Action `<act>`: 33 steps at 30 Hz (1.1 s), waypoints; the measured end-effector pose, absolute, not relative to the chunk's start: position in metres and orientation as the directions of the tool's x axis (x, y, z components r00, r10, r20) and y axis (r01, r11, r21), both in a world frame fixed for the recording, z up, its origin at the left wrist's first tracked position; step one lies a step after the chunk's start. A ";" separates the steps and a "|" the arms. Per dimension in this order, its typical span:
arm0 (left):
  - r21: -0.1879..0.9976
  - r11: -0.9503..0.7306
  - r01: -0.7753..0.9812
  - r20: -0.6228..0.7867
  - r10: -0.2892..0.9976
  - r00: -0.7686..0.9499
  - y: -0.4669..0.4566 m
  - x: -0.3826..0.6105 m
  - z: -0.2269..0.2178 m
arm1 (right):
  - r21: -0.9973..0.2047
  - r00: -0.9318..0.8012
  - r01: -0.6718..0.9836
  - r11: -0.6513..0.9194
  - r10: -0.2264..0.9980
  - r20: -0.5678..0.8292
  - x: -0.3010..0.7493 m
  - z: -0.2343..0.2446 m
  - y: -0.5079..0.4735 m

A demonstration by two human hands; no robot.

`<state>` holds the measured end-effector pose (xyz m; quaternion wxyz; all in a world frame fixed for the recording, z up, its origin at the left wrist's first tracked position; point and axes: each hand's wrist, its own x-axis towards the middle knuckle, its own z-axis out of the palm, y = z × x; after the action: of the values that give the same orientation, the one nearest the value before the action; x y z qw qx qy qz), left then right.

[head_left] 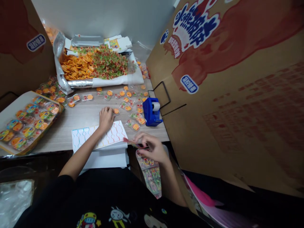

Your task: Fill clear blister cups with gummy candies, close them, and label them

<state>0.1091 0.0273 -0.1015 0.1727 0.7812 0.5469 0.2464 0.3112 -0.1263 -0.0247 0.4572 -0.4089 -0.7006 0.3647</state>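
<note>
My left hand [105, 118] rests on the far edge of a white sheet printed with wavy coloured lines [99, 135], fingers curled beside a small orange candy packet [116, 111]. My right hand [152, 147] hovers at the table's near edge, fingers pinched on a thin reddish strip [133, 143] that points toward the sheet. Loose candy packets [128, 101] lie scattered just beyond both hands.
A blue tape dispenser [152, 111] stands right of the sheet. A tray of orange and green-red candies [95, 65] sits at the back. A flat box of packed candies [26, 120] lies at left. A big printed cardboard carton [228, 91] walls the right side.
</note>
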 end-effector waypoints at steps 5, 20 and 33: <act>0.893 -0.114 0.436 0.070 0.991 0.116 0.046 0.105 -0.099 | -0.904 0.259 -0.055 0.423 0.881 0.397 0.311 -0.020 -0.096; 0.982 0.024 -0.187 0.027 0.964 0.265 -0.001 0.080 -0.061 | -0.961 0.133 -0.277 0.000 0.990 -0.038 0.218 -0.049 -0.009; 0.926 0.063 -0.373 -0.012 0.991 0.136 -0.009 0.094 -0.054 | -0.974 0.279 -0.224 0.038 0.960 -0.027 0.209 -0.037 -0.014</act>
<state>0.0936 -0.0087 -0.0539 0.6277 0.4169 0.3705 0.5431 0.2093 -0.0135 -0.0371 0.6209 -0.5037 -0.3651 0.4769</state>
